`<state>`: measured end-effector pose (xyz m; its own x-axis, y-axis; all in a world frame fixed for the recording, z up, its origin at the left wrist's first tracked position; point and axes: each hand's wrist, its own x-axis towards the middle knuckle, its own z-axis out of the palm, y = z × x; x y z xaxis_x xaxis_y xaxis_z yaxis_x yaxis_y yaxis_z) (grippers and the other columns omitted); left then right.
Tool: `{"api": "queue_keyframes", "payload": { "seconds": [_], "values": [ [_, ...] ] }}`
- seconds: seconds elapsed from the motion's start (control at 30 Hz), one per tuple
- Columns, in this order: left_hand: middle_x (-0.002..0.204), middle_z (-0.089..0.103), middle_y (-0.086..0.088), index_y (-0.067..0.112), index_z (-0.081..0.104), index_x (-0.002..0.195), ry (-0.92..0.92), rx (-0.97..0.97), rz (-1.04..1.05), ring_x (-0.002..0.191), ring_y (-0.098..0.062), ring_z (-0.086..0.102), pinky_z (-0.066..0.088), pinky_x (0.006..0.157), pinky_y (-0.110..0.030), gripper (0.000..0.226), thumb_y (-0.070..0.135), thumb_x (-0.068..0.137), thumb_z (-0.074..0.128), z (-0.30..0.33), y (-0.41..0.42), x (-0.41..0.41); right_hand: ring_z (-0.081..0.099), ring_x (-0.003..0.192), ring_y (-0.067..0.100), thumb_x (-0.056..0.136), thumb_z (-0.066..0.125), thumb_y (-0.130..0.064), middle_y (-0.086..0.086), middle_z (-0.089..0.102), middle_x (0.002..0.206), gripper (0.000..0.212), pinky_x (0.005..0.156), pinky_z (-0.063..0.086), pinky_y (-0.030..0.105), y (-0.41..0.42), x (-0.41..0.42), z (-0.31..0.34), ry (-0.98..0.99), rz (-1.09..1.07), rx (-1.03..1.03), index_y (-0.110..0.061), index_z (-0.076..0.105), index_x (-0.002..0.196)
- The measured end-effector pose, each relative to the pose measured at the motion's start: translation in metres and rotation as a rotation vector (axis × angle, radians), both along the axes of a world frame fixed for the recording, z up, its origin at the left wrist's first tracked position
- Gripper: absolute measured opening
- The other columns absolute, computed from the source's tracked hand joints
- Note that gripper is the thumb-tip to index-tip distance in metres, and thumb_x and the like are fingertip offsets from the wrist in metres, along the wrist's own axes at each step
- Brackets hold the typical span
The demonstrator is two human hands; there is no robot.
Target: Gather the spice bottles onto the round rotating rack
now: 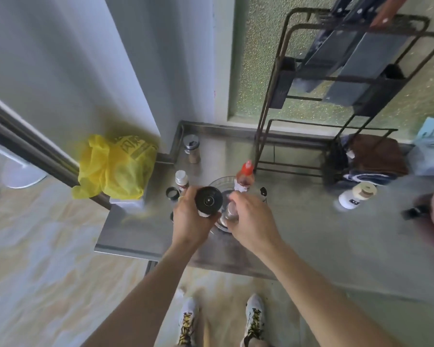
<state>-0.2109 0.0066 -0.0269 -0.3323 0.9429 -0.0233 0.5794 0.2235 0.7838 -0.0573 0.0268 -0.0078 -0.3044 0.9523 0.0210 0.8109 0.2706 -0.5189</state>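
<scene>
1. Gripping a black-capped bottle (209, 201), the left hand (191, 219) has fingers wrapped round its body, cap facing up toward the camera, held over the left edge of the round rack (221, 186).
2. Right hand (251, 221) is closed round a small clear shaker w/ metal lid (232, 212), low over the rack's near-right part; can't tell if it's touching the rack yet.
3. Rack sits on the steel counter (298, 221), mostly hidden by both hands; clear rim shows at the back.
4. Red-capped bottle (244, 180) stands upright at the rack's back-right, looks to be on it.
5. White-capped bottle (181, 182) stands just left of the rack, beside a black ring (172, 192) on the counter.
6. Glass jar w/ chrome lid (192, 149) is further back near the wall corner, well apart from the rack.
7. White bottle w/ beige cap (357, 196) lies on its side far right on the counter.
8. Yellow plastic bag (115, 166) sits off the counter's left end; wire shelf (336, 101) stands at the back right.
</scene>
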Motion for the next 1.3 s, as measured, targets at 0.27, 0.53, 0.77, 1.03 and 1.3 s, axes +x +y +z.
{"api": "queue_keyframes", "payload": {
  "seconds": [0.27,0.53,0.77,1.03,1.3],
  "values": [
    [0.100,0.070,0.003,0.020,0.058,0.107,-0.013,-0.070,-0.100,0.094,-0.021,0.065,0.051,0.082,-0.033,0.058,0.016,0.058,0.090,-0.040,0.011,0.003,0.063,0.093,0.025,0.069,0.082,-0.028,0.003,0.069,0.093,0.056,0.077,0.051,0.035,0.014,-0.001,-0.037,-0.293,0.089,-0.013,-0.018,0.052,0.116],
    [0.107,0.070,0.004,0.023,0.050,0.122,0.012,-0.144,-0.198,0.099,-0.021,0.067,0.046,0.081,-0.023,0.073,0.016,0.061,0.090,-0.052,0.004,0.008,0.058,0.109,0.028,0.068,0.087,-0.033,0.007,0.071,0.101,0.061,0.109,0.042,0.037,0.008,0.006,-0.046,-0.343,0.177,0.017,-0.015,0.051,0.115],
    [0.139,0.043,0.026,0.039,0.028,0.147,0.009,-0.150,-0.345,0.130,-0.003,0.043,0.043,0.100,-0.029,0.101,0.042,0.060,0.078,0.025,-0.010,0.002,0.056,0.113,0.018,0.076,0.072,-0.051,-0.004,0.065,0.116,0.061,0.103,0.045,0.032,-0.002,0.038,-0.017,-0.087,0.126,0.058,-0.019,0.055,0.125],
    [0.125,0.047,0.024,0.036,0.044,0.137,0.022,0.044,-0.539,0.112,0.001,0.045,0.036,0.093,-0.023,0.063,0.041,0.083,0.076,0.083,0.048,0.169,0.063,0.105,0.021,0.089,0.069,-0.028,-0.003,0.068,0.112,0.033,0.092,0.051,0.033,0.012,0.194,0.005,0.067,-0.467,0.194,-0.020,0.061,0.119],
    [0.124,0.058,-0.001,0.021,0.052,0.132,-0.078,0.007,-0.410,0.115,-0.022,0.053,0.033,0.087,-0.018,0.062,0.024,0.077,0.082,-0.023,0.084,0.352,0.064,0.108,0.038,0.081,0.077,-0.011,0.014,0.068,0.117,0.044,0.089,0.053,0.048,0.018,0.371,-0.063,0.010,-0.843,0.021,-0.010,0.063,0.122]
  ]
}}
